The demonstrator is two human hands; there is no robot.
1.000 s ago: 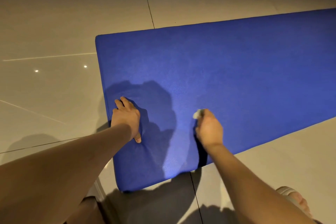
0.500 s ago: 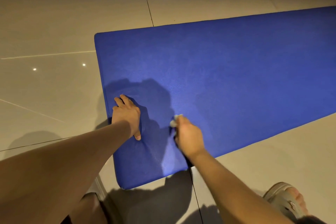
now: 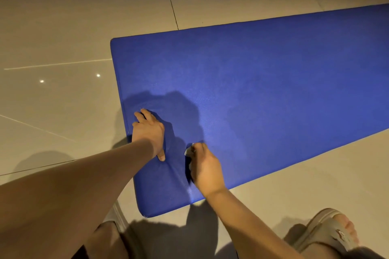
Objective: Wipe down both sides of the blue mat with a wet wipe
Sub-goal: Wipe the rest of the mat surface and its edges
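right hand [image 3: 207,169] gripping wet wipe [image 3: 188,151], blue mat [image 3: 263,90]

blue mat [image 3: 263,90]: deep blue, long rectangle with rounded corners, lying flat on the floor [image 3: 63,101], running out of view at right.
wet wipe [image 3: 188,151]: small whitish wad, mostly hidden, on the mat near its short end.

The person is wearing a pale grey-beige slide sandal [image 3: 324,231] with a thick ridged strap and a small emblem, showing below and to the right of the right grip [image 3: 207,168]. Both forearms are showing bare to the wrists. Dark cloth [image 3: 81,254] is showing well below the left grip [image 3: 148,132].
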